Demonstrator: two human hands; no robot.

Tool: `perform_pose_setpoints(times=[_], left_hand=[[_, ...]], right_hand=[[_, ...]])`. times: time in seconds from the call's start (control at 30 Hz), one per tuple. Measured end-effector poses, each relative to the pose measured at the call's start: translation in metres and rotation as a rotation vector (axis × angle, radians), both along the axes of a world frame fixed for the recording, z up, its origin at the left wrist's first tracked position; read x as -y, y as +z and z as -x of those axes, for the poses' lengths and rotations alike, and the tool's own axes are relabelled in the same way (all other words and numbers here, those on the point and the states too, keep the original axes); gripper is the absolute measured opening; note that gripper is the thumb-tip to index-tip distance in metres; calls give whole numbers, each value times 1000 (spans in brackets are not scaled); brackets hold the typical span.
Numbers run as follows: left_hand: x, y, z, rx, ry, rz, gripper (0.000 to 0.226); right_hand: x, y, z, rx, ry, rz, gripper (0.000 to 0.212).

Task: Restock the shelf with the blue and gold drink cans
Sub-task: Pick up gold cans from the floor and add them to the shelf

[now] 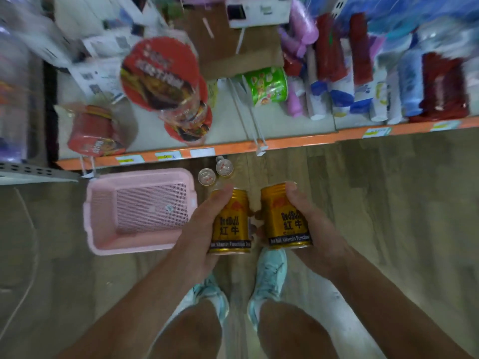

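My left hand (201,229) grips a gold drink can (232,224) with its thumb along the can's left side. My right hand (315,231) grips a second gold can (283,221), thumb over its top right edge. Both cans are held upright side by side above the wooden floor, in front of the shelf (233,147) with the orange front rail. Two more cans (206,176) (224,167) stand on the floor just below the shelf edge, seen from the top.
A pink plastic basket (101,203) lies on the floor to the left. On the shelf stand red instant noodle bowls (158,73), a green cup (267,85) and rolls of bags at the right. My feet in light blue shoes (270,270) are under the hands.
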State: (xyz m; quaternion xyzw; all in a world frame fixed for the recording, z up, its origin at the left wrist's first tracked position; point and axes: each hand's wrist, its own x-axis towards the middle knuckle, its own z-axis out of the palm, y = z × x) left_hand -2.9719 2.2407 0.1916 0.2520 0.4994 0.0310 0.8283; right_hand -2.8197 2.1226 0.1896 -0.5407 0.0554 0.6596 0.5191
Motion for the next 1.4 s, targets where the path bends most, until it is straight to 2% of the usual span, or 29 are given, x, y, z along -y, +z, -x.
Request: perform_pose_setpoints(times=[0.1, 0.23, 0.27, 0.4, 0.6, 0.7, 0.77, 0.9, 1.03, 1.2, 1.4], left_hand=[[3, 86, -2, -21, 28, 25, 74], [6, 200, -4, -19, 59, 29, 87], [8, 228, -4, -10, 68, 19, 83], [14, 332, -1, 30, 85, -53, 36], [31, 431, 7, 29, 150, -139, 39], [37, 460, 10, 70, 199, -194, 45], [33, 475, 13, 69, 241, -227, 38], [12, 497, 19, 127, 277, -298, 56], [-22, 517, 26, 182, 227, -401, 56], [-74, 537, 36, 223, 165, -436, 58], [-131, 543, 52, 279, 150, -451, 67]], right_hand=[[2, 86, -2, 8, -2, 0, 59], [5, 201, -2, -13, -5, 8, 48], [6, 229, -2, -24, 0, 5, 45], [8, 331, 0, -2, 34, -62, 38], [9, 425, -2, 77, 107, -129, 45], [2, 455, -2, 155, 145, -125, 55], [-6, 471, -2, 205, 176, -132, 65], [-28, 496, -1, 300, 188, -192, 62], [-62, 518, 5, 347, 198, -271, 58], [-108, 537, 15, 412, 167, -376, 57], [-154, 551, 38, 527, 98, -373, 94]])
